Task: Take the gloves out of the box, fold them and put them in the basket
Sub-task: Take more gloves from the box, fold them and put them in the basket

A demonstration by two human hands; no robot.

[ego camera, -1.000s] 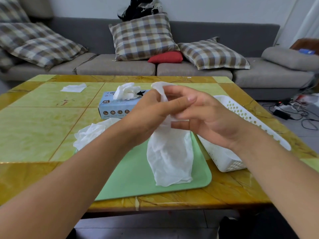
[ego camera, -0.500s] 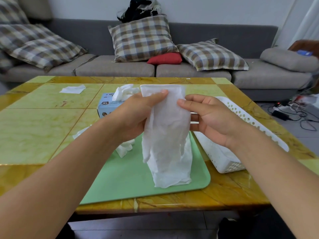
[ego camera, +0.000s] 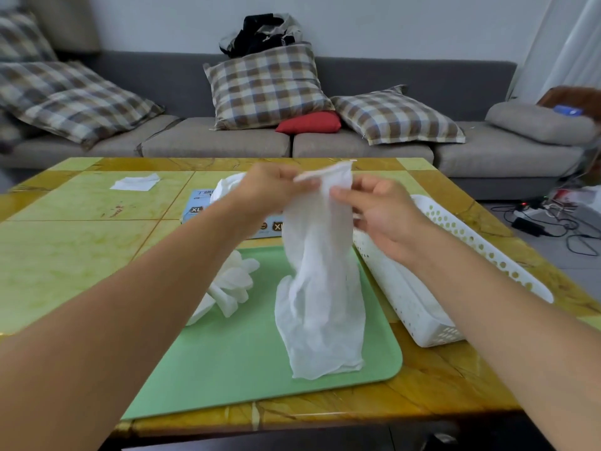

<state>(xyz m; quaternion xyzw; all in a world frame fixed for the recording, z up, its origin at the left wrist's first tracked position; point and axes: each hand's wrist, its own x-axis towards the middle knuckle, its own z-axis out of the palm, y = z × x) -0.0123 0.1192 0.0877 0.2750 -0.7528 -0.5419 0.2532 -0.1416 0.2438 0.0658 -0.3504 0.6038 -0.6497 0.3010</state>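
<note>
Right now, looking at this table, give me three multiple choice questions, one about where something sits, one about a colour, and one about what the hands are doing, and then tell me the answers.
1. Where does the white basket stand relative to the tray?
A. To its right
B. To its left
C. On top of it

2. What colour is the tray?
A. Blue
B. Light green
C. Red

3. How is the hanging glove held?
A. It lies flat on the table, untouched
B. Only the right hand holds it
C. Both hands pinch it near its top edge

Answers:
1. A, the basket stands on the table just beside the tray's right edge.
2. B, the tray's bare surface is pale green.
3. C, the left hand and the right hand both grip it near the cuff while its lower end hangs toward the tray.
</note>
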